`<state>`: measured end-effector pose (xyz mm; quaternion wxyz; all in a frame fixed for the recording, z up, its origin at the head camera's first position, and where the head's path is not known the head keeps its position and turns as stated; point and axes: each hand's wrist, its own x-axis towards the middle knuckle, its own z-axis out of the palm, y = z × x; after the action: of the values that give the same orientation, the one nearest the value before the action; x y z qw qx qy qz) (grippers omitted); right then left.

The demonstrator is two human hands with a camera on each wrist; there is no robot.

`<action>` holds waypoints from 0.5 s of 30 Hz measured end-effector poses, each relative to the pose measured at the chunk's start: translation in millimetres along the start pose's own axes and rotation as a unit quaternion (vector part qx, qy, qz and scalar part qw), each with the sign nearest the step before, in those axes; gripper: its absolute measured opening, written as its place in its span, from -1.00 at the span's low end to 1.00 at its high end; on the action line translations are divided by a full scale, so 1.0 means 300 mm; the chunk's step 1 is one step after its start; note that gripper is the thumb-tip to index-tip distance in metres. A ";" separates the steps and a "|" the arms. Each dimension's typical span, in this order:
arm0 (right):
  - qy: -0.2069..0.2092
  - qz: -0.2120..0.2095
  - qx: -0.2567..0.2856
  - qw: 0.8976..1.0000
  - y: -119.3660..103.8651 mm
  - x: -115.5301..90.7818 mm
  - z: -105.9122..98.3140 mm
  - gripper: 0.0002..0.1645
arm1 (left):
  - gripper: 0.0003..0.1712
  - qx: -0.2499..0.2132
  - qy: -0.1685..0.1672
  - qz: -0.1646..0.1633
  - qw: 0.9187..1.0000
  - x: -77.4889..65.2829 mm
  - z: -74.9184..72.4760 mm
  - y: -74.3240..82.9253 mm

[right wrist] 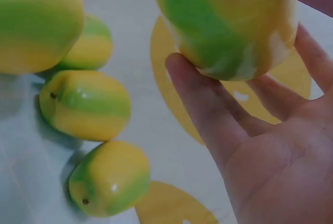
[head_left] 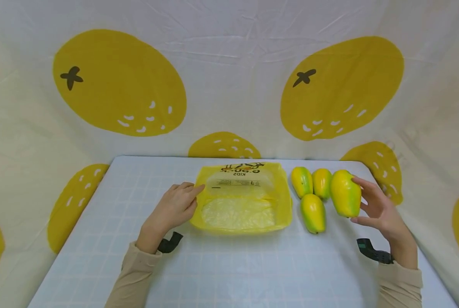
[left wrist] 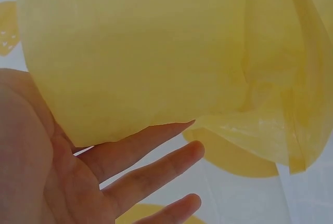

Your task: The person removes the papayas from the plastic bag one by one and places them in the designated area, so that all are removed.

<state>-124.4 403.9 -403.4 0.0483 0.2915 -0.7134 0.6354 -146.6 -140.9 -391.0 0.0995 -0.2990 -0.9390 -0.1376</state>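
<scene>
My right hand grips a yellow-green mango above the table, thumb on the near side and fingers on the far side. Beside it, several more mangoes lie in a cluster; the right wrist view shows their glossy green bands, with one mango close below the held one. A thin yellow plastic bag stands with its mouth spread wide. My left hand touches the bag's left side, index finger over its rim. In the left wrist view, straight fingers show below the bag's wall, which hides the thumb.
The table has a white, faintly gridded cover. A pale cloth printed with large yellow fruit rises behind it and at both sides. Dark wrist-worn devices sit below each hand.
</scene>
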 end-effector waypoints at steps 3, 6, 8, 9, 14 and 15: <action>-0.005 0.066 -0.073 0.995 0.015 -0.022 -0.017 0.19 | -0.53 0.003 -0.003 -0.003 1.000 0.000 0.002 -0.002; -0.024 0.109 -0.131 0.985 0.028 -0.038 -0.028 0.18 | -0.52 0.001 -0.003 -0.005 1.000 -0.002 0.003 -0.003; -0.037 0.134 -0.159 0.977 0.035 -0.045 -0.032 0.18 | -0.52 0.000 -0.004 -0.005 1.000 -0.002 0.004 -0.004; -0.045 0.144 -0.169 0.974 0.039 -0.046 -0.033 0.18 | -0.52 -0.001 -0.004 -0.004 1.000 -0.002 0.004 -0.004; -0.077 0.187 -0.198 0.959 0.065 -0.055 -0.047 0.19 | -0.52 0.000 0.001 -0.003 1.000 -0.001 0.000 -0.004; -0.078 0.195 -0.204 0.956 0.068 -0.058 -0.049 0.19 | -0.52 0.000 0.002 -0.002 1.000 0.000 0.001 -0.004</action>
<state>-124.3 424.2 -426.2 -0.0743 0.1792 -0.8725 0.4484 -147.4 -141.9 -391.6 0.1012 -0.2968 -0.9395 -0.1380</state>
